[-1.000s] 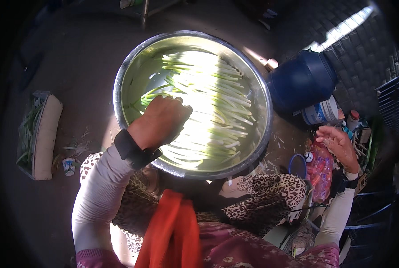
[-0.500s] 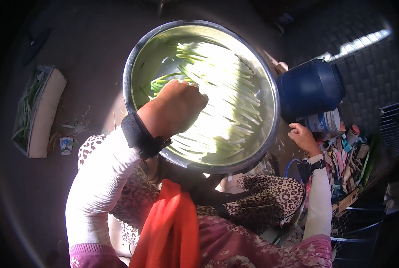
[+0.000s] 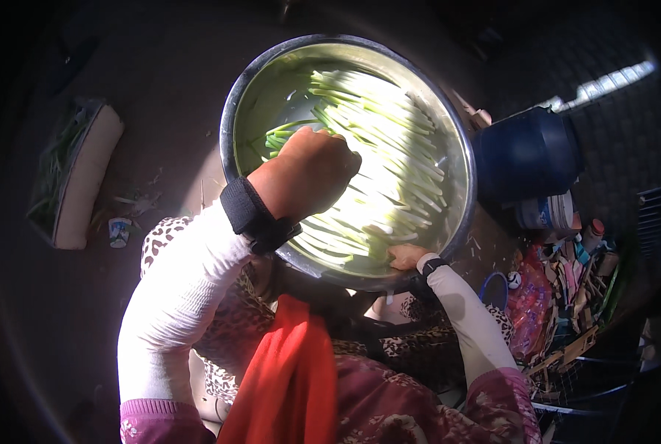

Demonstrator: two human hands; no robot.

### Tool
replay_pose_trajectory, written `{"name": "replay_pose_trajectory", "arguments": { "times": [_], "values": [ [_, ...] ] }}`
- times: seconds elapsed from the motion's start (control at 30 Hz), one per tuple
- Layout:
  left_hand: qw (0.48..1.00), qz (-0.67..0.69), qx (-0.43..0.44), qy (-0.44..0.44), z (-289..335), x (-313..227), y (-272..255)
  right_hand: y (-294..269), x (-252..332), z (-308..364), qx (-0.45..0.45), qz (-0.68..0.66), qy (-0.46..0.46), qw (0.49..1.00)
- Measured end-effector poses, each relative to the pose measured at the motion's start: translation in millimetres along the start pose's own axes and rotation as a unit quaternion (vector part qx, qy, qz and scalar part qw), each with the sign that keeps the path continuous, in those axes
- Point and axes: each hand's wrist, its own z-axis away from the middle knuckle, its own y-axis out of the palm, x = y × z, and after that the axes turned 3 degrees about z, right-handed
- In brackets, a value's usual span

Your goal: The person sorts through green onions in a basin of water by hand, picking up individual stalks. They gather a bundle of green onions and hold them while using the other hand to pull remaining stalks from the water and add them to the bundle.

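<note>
A large round metal basin (image 3: 235, 111) sits in front of me with many green onions (image 3: 389, 148) laid side by side in it, the white parts glaring in sunlight. My left hand (image 3: 308, 170) is closed in a fist over their left part. Green tops stick out beside its knuckles; the fingertips are hidden underneath. Just inside the basin's near right wall, my right hand (image 3: 406, 257) has its fingers curled at the nearest stalks. How many stalks either hand holds is hidden.
A dark blue barrel (image 3: 526, 152) stands close to the basin's right, with a white bucket (image 3: 551, 211) nearer me. Scraps of wood and wrappers (image 3: 571, 281) are piled at right. Far left, a pale-sided container (image 3: 90, 174) holds greens; a small paper cup (image 3: 119, 232) lies nearby.
My right hand has come from outside the basin on the right to the near stalks inside it. My left fist remains over the green onions. The whole view has shifted slightly.
</note>
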Motion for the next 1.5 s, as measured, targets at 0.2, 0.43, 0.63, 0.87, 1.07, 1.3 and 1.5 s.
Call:
{"name": "replay_pose_trajectory", "arguments": {
  "times": [0.2,0.43,0.63,0.87,1.07,1.3,1.5],
  "values": [
    [1.0,-0.01,0.01,-0.019,6,4,5,0,16,4,-0.07,-0.039,0.105,0.991],
    [0.99,0.004,-0.134,0.053,9,3,11,3,-9,0,-0.201,-0.116,-0.036,0.972],
    [1.0,-0.013,-0.018,0.003,1,-3,6,3,-16,-5,-0.182,-0.091,-0.037,0.978],
    [0.995,-0.021,-0.083,0.042,1,3,18,12,-5,-14,-0.124,-0.056,0.073,0.988],
    [0.994,0.001,-0.097,0.045,-1,1,15,-15,8,2,-0.13,-0.047,0.042,0.989],
    [0.995,-0.011,-0.096,0.038,-4,-2,14,-43,68,-37,-0.212,-0.145,-0.151,0.955],
    [0.983,0.001,-0.172,0.064,1,2,14,-61,145,-52,-0.175,-0.133,-0.149,0.964]
  ]
}}
